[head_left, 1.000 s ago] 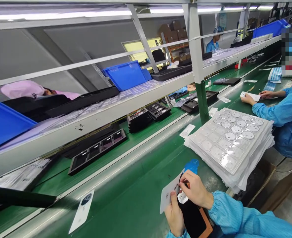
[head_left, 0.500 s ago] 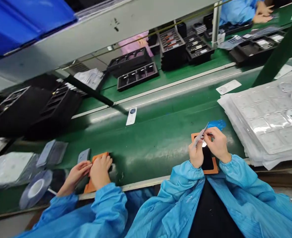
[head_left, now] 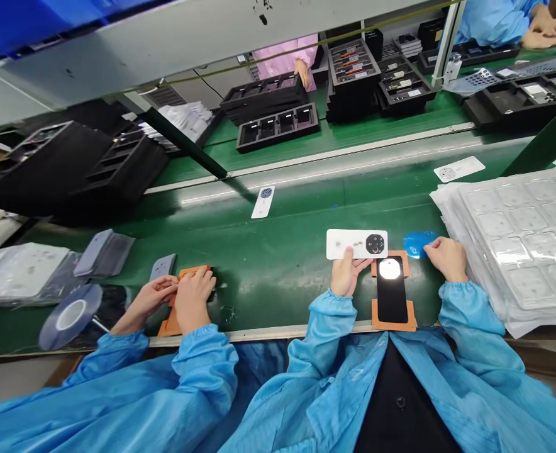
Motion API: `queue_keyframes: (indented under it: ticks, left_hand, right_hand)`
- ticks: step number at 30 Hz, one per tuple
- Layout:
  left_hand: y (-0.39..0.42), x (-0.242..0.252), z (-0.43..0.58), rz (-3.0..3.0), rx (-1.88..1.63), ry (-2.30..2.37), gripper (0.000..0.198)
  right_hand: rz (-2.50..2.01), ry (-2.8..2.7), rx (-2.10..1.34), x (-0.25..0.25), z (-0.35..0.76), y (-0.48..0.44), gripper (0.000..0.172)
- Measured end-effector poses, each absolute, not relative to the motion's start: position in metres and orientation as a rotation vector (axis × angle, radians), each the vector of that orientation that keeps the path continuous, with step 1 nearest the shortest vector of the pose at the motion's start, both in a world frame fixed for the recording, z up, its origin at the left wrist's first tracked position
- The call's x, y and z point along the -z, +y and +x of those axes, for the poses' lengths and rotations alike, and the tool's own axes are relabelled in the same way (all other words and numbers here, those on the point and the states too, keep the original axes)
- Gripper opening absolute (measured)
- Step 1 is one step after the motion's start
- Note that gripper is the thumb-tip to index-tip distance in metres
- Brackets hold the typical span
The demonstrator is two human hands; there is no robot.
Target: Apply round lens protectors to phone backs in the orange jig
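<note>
My left hand [head_left: 343,274] grips a white card [head_left: 337,244] printed with small marks and a black camera-shaped disc at its right end. Its thumb lies on top of the card, with the fingers beneath. Just below and to the right, a black phone-shaped panel [head_left: 391,299] with a shiny round silver patch rests in an orange fixture [head_left: 394,326] at the bench edge. Out to the right, my right hand [head_left: 449,259] has its fingers closed at the edge of a blue film piece [head_left: 416,244] lying on the green bench.
Clear plastic trays [head_left: 509,233] with round parts are stacked at right. Other white cards [head_left: 263,202] lie farther back. At left, a co-worker's hands [head_left: 190,302] work over another orange fixture, near a tape roll [head_left: 70,314]. Black trays [head_left: 278,129] stand across the bench.
My hands have parted. The left moved left with the card, now turned face up; the right let go of the card and moved right to the blue film. The panel is now uncovered.
</note>
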State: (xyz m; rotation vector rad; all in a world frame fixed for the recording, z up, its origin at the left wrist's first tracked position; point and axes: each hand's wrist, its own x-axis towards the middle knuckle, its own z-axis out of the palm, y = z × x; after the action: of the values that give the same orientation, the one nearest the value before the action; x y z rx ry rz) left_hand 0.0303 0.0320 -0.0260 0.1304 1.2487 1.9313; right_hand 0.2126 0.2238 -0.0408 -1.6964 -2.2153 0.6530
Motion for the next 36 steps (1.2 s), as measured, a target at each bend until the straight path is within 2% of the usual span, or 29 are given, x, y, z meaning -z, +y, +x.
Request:
queue_keyframes:
  ticks: [2, 5, 8, 9, 12, 14, 18, 27, 31, 36]
  left_hand:
    - [0.022, 0.025, 0.024, 0.208, -1.929, 1.299, 0.062]
    - [0.009, 0.023, 0.023, 0.522, -1.837, 1.534, 0.050]
    - [-0.002, 0.023, 0.025, 1.246, -1.540, 1.682, 0.039]
    - [-0.005, 0.024, 0.026, 1.508, -1.410, 1.671, 0.039]
    - [-0.007, 0.037, 0.031, 2.047, -1.055, 1.681, 0.045]
    - [-0.006, 0.051, 0.034, 2.215, -0.872, 1.768, 0.047]
    - [-0.005, 0.069, 0.039, 2.300, -0.748, 1.810, 0.049]
    - [-0.003, 0.069, 0.037, 1.866, -1.018, 1.685, 0.042]
    - [0.004, 0.067, 0.037, 1.955, -0.801, 1.824, 0.037]
    - [0.008, 0.057, 0.041, 2.147, -0.384, 1.942, 0.039]
  right_hand:
    - [-1.731, -2.268, -0.590, 0.038, 0.227, 0.227, 0.023]
    - [-1.513, -2.280, -0.508, 0.025, 0.241, 0.209, 0.033]
    - [-1.044, -2.293, -0.614, 0.009, 0.247, 0.177, 0.021]
    - [-0.858, -2.332, -0.647, 0.007, 0.248, 0.167, 0.022]
    - [-0.425, -2.492, -0.602, 0.010, 0.248, 0.141, 0.036]
    - [-0.329, -2.563, -0.485, 0.021, 0.249, 0.131, 0.041]
    - [-0.317, -2.625, -0.335, 0.043, 0.252, 0.126, 0.042]
    - [-0.281, -2.709, -0.377, 0.052, 0.250, 0.139, 0.050]
    - [-0.300, -2.783, -0.307, 0.054, 0.244, 0.142, 0.048]
    - [-0.336, -2.886, -0.195, 0.058, 0.233, 0.142, 0.058]
